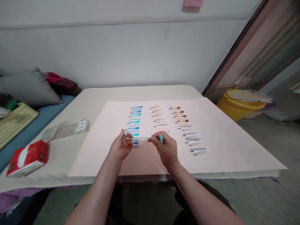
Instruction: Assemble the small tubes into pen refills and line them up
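Three columns of small pens and their caps lie on a pale pink sheet: a blue column, a pink column and a brown-to-grey column. My left hand is closed on a light blue pen part, pinched near the blue column's near end. My right hand is closed on a light blue cap. A thin blue shaft runs between the two hands, just above the sheet.
The sheet covers a beige table. Clear plastic packaging and a red-and-white tissue pack lie at the left. A grey cushion sits on a blue seat. A yellow bucket stands on the floor at right.
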### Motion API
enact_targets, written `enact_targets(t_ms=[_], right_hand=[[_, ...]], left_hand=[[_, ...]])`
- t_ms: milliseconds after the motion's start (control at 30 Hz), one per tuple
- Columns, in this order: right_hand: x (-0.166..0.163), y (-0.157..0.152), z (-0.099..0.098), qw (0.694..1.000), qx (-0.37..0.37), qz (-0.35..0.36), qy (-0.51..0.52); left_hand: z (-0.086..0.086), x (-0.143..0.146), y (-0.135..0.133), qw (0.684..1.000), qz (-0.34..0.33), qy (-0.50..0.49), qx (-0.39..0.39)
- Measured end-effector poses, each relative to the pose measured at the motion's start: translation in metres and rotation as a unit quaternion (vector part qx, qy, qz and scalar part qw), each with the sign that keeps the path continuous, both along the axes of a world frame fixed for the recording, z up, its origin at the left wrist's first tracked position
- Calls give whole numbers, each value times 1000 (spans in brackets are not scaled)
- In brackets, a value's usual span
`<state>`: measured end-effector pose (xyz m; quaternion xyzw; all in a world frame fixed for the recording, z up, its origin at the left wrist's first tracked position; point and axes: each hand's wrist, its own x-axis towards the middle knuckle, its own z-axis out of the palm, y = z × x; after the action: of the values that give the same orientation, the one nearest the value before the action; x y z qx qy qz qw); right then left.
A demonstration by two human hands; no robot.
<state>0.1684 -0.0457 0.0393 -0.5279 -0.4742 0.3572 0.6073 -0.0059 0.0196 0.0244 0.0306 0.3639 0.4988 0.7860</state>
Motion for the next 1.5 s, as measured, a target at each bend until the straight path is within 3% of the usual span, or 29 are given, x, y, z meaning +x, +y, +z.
enact_targets(t_ms=[633,933,1100,1200,1333,1433,1500], right_hand=[[0,0,1,1000,17,7,-1],[1,-1,4,999,18,6,-26],[2,0,2,1000,5,6,-11],[2,0,0,1000,-5,4,8],[2,2,-2,1000,-20,-7,16],[3,3,-3,999,-31,-15,23],[4,3,-4,999,-34,-16,27]], left_hand=[[3,-4,-2,998,4,-58,40],[6,-4,-1,998,21,-64,13],[13,-3,-4,992,13,-81,96],[11,-6,0,992,42,-83,88],[3,-26,15,990,136,-3,26],[-2,-54,29,969,186,139,80],[-8,-72,38,934,194,272,125]])
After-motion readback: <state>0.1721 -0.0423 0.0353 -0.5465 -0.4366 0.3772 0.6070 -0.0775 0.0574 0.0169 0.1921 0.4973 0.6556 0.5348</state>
